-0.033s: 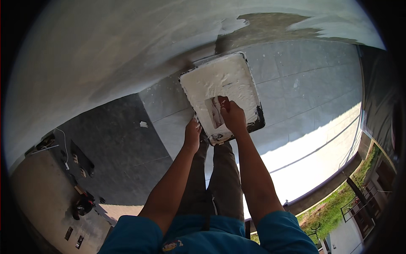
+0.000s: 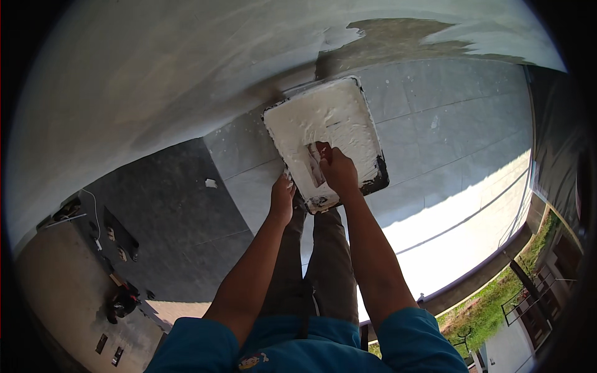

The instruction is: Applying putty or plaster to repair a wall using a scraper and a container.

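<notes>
A black rectangular tray [image 2: 382, 176], coated with thick white paste [image 2: 333, 109], is in front of me beside the wall. My left hand [image 2: 283, 196] grips its near left edge, the fingertips partly hidden and smeared with white. In my right hand [image 2: 341, 174] is a plastering trowel [image 2: 315, 166] with a reddish-brown handle, my fingers wrapped round it. The trowel's flat blade is tilted over the left near part of the tray; whether it touches the paste I cannot tell.
Above the tray curves a pale wall [image 2: 186, 74] with a darker bare patch [image 2: 392, 40]. Grey floor tiles [image 2: 448, 118] lie under it, darker at left with a small white scrap [image 2: 211, 183]. A white cable [image 2: 96, 214] and dark items are far left; grass [image 2: 491, 298] shows lower right.
My right hand has shifted slightly left, and the trowel blade has tilted so that it looks narrower. The left hand and tray have barely moved.
</notes>
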### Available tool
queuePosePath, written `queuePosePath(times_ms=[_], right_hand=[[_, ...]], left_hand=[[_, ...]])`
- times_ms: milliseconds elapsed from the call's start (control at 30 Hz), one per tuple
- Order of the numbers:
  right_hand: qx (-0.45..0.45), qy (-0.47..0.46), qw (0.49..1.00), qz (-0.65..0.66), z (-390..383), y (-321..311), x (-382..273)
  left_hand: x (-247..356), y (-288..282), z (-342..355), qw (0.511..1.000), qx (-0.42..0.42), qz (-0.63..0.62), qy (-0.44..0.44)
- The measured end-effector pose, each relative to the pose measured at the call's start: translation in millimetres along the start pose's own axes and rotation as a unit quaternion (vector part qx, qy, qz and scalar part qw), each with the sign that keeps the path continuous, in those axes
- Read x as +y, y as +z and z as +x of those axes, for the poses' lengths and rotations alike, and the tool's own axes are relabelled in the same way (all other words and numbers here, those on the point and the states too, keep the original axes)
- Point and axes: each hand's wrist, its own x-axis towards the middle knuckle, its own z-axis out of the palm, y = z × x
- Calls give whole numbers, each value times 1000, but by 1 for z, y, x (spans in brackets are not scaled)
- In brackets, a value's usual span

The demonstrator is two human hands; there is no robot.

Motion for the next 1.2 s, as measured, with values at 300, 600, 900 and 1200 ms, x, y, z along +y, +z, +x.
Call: queuePosePath(times_ms=[300,600,900,1200], right_hand=[[149,3,987,-53,14,-61,27],[112,-205,964,-130,-50,26,11],[72,-22,996,37,-3,-10,19],[15,-22,994,102,2,-5,11]], left_hand=[[5,5,-2,1000,15,5,-16],[5,1,-2,1000,-3,-5,-8],[2,4,0,1000,20,0,-9],[1,1,1,1000,12,0,-21]])
